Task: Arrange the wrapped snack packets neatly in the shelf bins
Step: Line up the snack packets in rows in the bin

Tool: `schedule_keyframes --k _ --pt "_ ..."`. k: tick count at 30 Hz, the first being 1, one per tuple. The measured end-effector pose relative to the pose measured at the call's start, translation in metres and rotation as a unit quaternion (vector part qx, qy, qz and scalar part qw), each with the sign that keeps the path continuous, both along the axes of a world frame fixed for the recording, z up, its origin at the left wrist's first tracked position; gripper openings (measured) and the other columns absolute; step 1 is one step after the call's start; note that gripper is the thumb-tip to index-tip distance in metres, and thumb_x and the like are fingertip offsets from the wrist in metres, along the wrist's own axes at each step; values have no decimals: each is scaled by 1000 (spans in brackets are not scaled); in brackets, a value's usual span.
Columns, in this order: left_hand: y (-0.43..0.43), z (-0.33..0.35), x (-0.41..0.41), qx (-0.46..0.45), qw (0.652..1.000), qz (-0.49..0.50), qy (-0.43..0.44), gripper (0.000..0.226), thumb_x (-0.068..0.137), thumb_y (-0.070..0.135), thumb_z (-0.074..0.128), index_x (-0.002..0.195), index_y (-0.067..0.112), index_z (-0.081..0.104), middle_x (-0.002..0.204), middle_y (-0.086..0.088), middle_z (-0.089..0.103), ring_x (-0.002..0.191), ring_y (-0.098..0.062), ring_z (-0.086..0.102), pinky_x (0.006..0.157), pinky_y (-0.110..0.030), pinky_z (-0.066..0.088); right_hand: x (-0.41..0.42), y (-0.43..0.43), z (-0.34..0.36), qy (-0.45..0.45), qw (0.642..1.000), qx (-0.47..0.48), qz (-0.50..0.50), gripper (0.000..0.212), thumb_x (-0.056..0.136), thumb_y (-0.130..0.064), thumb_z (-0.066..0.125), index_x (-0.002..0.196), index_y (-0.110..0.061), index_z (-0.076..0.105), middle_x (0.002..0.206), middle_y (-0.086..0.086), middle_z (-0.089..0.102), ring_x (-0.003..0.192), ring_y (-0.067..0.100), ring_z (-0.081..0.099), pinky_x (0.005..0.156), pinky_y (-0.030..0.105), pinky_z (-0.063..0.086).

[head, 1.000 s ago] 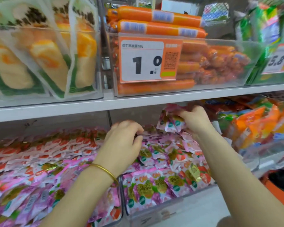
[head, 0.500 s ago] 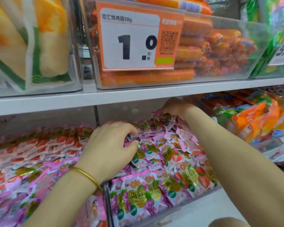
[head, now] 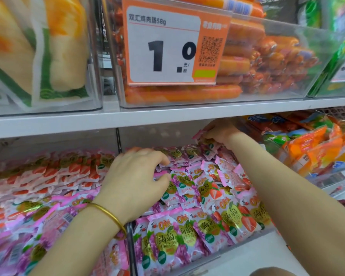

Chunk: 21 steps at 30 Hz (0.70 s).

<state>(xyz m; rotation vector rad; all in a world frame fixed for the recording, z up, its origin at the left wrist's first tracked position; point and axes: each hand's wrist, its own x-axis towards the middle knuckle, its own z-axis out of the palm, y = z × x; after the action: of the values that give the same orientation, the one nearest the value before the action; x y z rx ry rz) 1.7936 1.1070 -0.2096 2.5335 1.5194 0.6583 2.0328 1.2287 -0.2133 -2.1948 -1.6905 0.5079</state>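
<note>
Honestly, risk: clear plastic shelf bin (head: pixel 132 251) is heaped, so pink-and-white wrapped snack packets (head: pixel 189 188) near 6 o'clock could slip over its front lip if shoved | left hand (head: pixel 135 176), 9 o'clock of the heap, fingers curled, pinching packets | right hand (head: pixel 220 132), 1 o'clock at the back, clutching a pink packet
</note>
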Motion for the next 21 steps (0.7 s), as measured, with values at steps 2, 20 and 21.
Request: schedule_keyframes --k 2,20,21 --pt "-1 0 0 0 1000 0 -3 31 88 44 45 119 40 51 125 20 51 117 -7 42 97 -27 32 -3 4 -12 -75 997 4 7 25 91 -15 57 111 -2 66 113 14 66 96 27 66 84 34 55" --pt "2 -2 0 15 1000 -4 -13 30 88 43 46 117 41 52 124 21 52 116 -7 42 93 -25 31 -2 -1 5 9 997 41 -72 30 96 -9 44 125 -14 52 130 -3 50 115 17 53 74 16 40" --pt "2 -2 0 15 1000 -4 -11 30 88 43 46 117 41 52 124 20 52 116 -8 42 93 -25 31 -4 1 5 57 996 24 -68 31 94 -12 50 125 -14 53 121 -3 54 101 11 60 68 14 41"
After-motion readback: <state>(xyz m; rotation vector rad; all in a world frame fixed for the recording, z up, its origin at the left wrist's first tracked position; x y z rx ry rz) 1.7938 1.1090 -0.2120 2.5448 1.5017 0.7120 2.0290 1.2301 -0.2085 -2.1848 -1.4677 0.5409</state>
